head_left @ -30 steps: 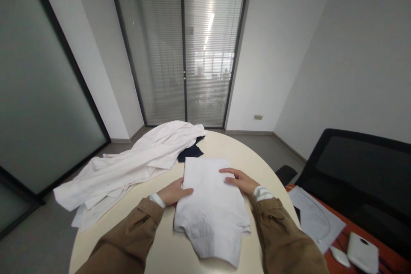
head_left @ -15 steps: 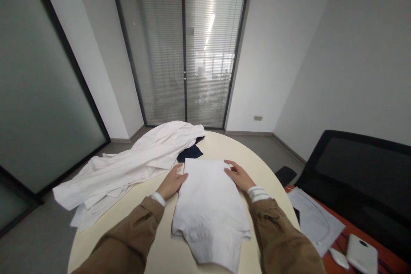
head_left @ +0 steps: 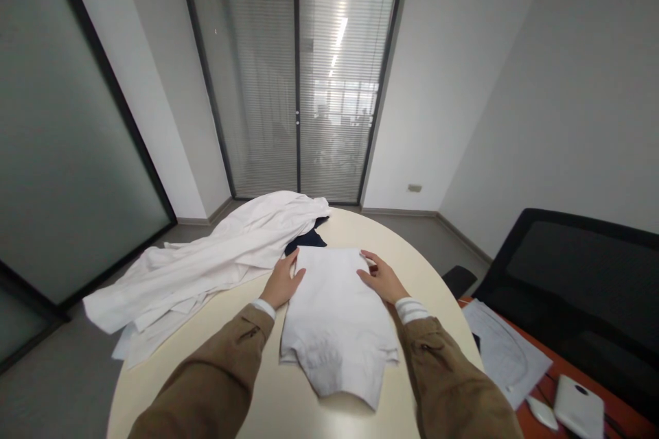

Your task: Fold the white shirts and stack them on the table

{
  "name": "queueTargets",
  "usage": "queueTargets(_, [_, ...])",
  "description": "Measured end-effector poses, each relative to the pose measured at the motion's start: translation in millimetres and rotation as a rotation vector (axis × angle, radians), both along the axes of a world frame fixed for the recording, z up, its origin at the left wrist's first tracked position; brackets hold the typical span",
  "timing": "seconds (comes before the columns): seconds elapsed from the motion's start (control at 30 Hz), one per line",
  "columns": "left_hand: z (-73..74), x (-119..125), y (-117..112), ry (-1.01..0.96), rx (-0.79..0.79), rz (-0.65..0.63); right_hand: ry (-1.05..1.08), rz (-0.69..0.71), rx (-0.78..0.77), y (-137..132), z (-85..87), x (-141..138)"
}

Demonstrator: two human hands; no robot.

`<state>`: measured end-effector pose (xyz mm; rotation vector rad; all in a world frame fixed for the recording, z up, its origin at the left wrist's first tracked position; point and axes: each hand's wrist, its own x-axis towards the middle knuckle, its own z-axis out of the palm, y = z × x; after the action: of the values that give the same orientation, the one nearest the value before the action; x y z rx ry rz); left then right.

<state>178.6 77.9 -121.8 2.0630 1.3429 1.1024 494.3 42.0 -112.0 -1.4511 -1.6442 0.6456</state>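
A folded white garment (head_left: pixel 334 315) lies on the round cream table (head_left: pixel 443 309) in front of me. My left hand (head_left: pixel 285 280) rests with fingers stretched along its upper left edge. On the upper right edge lies my right hand (head_left: pixel 379 278), fingers flat and slightly spread. Both hands touch the cloth near its far corners and grip nothing. Brown sleeves with striped cuffs cover my arms.
A heap of white clothes (head_left: pixel 206 267) spreads over the table's left side and hangs past the edge. A dark garment (head_left: pixel 307 239) peeks out beyond the folded one. At the right stand a black chair (head_left: pixel 576 274), papers (head_left: pixel 507 350) and white devices (head_left: pixel 576 406) on an orange surface.
Both hands have slid away from me along the garment's sides to its far corners. The folded garment has shifted slightly farther up the table.
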Motion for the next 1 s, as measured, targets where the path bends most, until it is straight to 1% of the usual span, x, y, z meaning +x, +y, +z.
queueTargets(0.1, [0.8, -3.4, -9.1, 0.071, 0.018, 0.111, -0.127, -0.044, -0.002, -4.6, 3.1, 1.6])
queueTargets(0.17, [0.7, -4.7, -12.9, 0.088, -0.013, 0.155, -0.173, -0.03, -0.002, -6.2, 4.2, 1.8])
queueTargets(0.23, [-0.4, -4.8, -13.9, 0.07, -0.051, 0.115, -0.215, -0.004, 0.006, -6.6, 4.2, 1.5])
queueTargets(0.37, [-6.2, -3.2, -11.1, -0.052, -0.082, -0.056, -0.3, -0.004, 0.003, -6.3, 1.0, 3.1])
queueTargets(0.47, [-11.0, -2.9, -9.3, -0.125, -0.075, -0.17, -0.295, 0.057, 0.033, -6.7, -2.9, 6.1])
queueTargets(0.53, [-12.5, -3.4, -9.1, -0.126, -0.089, -0.196, -0.283, 0.089, 0.052, -6.5, -5.3, 7.4])
queueTargets(0.63, [-11.6, -3.7, -10.0, -0.098, -0.085, -0.198, -0.269, 0.104, 0.074, -4.3, -8.5, 6.4])
queueTargets(0.77, [-7.0, -0.4, -9.1, -0.071, 0.073, -0.213, -0.272, 0.105, 0.116, 1.8, -13.5, 0.9])
queueTargets(0.83, [-4.7, 1.4, -7.2, -0.065, 0.139, -0.19, -0.267, 0.078, 0.162, 3.7, -14.2, -2.0])
queueTargets(0.9, [-2.7, 1.3, -5.9, -0.059, 0.166, -0.131, -0.26, 0.042, 0.206, 2.8, -11.4, -4.0])
queueTargets(0.97, [0.2, -1.3, -7.2, -0.049, 0.17, -0.027, -0.26, -0.008, 0.2, -1.5, -4.6, -5.1])
queueTargets(1.0, [2.3, -3.5, -9.3, -0.039, 0.161, 0.03, -0.266, -0.032, 0.169, -4.7, -0.3, -5.4])
